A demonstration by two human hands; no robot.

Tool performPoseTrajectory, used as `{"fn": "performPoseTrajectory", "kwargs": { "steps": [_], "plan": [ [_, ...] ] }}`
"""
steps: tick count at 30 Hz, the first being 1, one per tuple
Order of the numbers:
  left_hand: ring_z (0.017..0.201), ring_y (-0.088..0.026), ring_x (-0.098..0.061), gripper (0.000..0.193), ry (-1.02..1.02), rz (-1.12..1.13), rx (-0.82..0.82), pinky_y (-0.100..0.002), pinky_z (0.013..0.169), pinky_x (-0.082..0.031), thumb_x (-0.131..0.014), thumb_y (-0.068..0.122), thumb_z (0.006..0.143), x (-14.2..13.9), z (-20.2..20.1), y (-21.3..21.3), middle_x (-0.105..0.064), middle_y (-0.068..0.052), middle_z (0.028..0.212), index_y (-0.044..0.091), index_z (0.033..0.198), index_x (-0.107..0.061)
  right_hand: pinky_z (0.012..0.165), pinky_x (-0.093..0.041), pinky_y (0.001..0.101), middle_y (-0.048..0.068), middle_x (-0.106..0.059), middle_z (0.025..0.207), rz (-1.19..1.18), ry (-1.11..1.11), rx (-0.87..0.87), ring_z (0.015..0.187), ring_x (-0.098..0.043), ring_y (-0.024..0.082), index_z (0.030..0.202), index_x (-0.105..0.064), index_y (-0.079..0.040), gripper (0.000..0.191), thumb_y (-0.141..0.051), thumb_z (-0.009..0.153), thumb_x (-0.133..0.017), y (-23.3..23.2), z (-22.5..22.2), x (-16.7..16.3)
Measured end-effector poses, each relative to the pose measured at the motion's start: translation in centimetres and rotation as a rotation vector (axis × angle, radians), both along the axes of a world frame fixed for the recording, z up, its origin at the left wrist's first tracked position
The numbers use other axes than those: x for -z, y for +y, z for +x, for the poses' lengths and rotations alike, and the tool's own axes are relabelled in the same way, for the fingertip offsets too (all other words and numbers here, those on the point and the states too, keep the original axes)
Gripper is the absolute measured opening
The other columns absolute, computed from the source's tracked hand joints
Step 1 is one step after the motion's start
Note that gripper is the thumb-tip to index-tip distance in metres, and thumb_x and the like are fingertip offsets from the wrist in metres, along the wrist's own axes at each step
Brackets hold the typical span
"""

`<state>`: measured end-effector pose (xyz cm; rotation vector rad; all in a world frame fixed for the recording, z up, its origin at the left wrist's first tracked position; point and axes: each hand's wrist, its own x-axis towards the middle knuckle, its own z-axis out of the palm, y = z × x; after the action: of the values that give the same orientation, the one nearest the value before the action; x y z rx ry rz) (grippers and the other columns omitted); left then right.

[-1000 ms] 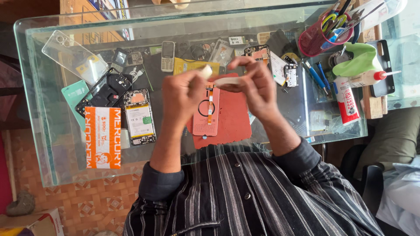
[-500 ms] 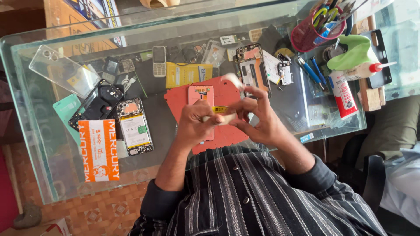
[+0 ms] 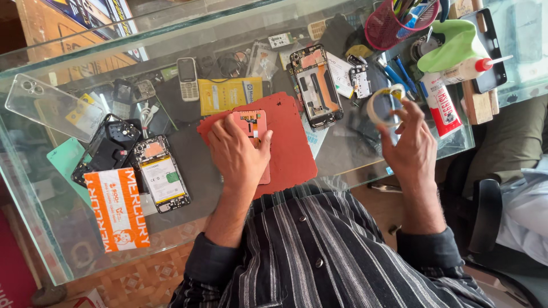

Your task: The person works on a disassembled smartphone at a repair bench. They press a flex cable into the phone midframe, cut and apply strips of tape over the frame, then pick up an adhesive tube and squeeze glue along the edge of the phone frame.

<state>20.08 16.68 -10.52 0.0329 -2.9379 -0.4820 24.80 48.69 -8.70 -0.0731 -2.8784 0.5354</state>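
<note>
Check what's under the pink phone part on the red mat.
The pink phone part lies flat on the red mat, which sits on the glass table. The left hand presses on its lower half, hiding that end and the mat beneath.

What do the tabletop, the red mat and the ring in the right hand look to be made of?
Tabletop: clear glass, glossy; the floor shows through and the edges look green. Red mat: matte and flat, probably rubber or silicone. Ring held by the right hand: a roll of pale tape, likely paper or plastic; too small to tell.
</note>
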Motion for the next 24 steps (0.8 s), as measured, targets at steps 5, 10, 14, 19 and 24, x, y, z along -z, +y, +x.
{"fn": "performPoseTrajectory", "kwargs": {
  "steps": [5, 10, 14, 19, 24],
  "plan": [
    [0.097, -0.035, -0.054, 0.07, 0.043, 0.073, 0.0, -0.046, 0.086, -0.048, -0.089, 0.04, 0.072, 0.9, -0.7, 0.2, -0.053, -0.018, 0.104, -0.003, 0.113, -0.054, 0.07, -0.053, 0.035, 0.009, -0.07, 0.093, -0.199, -0.013, 0.005, 0.078, -0.07, 0.023, 0.13, -0.058, -0.007, 0.048, -0.018, 0.092, -0.086, -2.4, -0.9, -0.8],
    [0.095, -0.035, -0.054, 0.065, 0.007, 0.111, -0.02, -0.045, 0.083, -0.049, -0.09, 0.037, 0.065, 1.6, -1.5, 0.0, -0.052, -0.017, 0.098, 0.0, 0.103, -0.052, 0.078, -0.058, 0.0336, 0.013, -0.071, 0.118, -0.271, 0.056, -0.382, 0.092, -0.071, 0.024, 0.13, -0.061, -0.006, 0.045, -0.012, 0.091, -0.082, -6.0, -2.7, -2.2],
    [0.095, -0.035, -0.055, 0.066, -0.012, 0.091, -0.007, -0.045, 0.084, -0.049, -0.091, 0.039, 0.062, 2.0, -2.0, -0.1, -0.053, -0.017, 0.098, 0.001, 0.097, -0.05, 0.084, -0.057, 0.041, 0.012, -0.068, 0.118, -0.108, 0.052, -0.583, 0.099, -0.068, 0.03, 0.145, -0.054, -0.006, 0.063, -0.016, 0.088, -0.08, -8.6, -3.8, -2.9],
    [0.095, -0.034, -0.056, 0.066, -0.035, 0.084, -0.009, -0.044, 0.084, -0.05, -0.091, 0.038, 0.065, 2.0, -1.7, -0.2, -0.054, -0.017, 0.099, 0.0, 0.099, -0.05, 0.087, -0.055, 0.0439, 0.014, -0.067, 0.123, -0.093, 0.017, -0.617, 0.102, -0.066, 0.033, 0.151, -0.049, -0.005, 0.068, -0.019, 0.09, -0.075, -10.1, -4.5, -2.4],
    [0.094, -0.035, -0.061, 0.072, -0.003, 0.182, 0.02, -0.046, 0.084, -0.051, -0.094, 0.03, 0.064, 1.1, -1.6, -0.2, -0.059, -0.012, 0.101, 0.003, 0.112, -0.048, 0.089, -0.054, 0.0454, 0.016, -0.066, 0.125, -0.084, 0.0, -0.619, 0.104, -0.065, 0.033, 0.151, -0.049, -0.005, 0.068, -0.018, 0.089, -0.074, -9.9, -4.7, -2.0]
  ]
}}
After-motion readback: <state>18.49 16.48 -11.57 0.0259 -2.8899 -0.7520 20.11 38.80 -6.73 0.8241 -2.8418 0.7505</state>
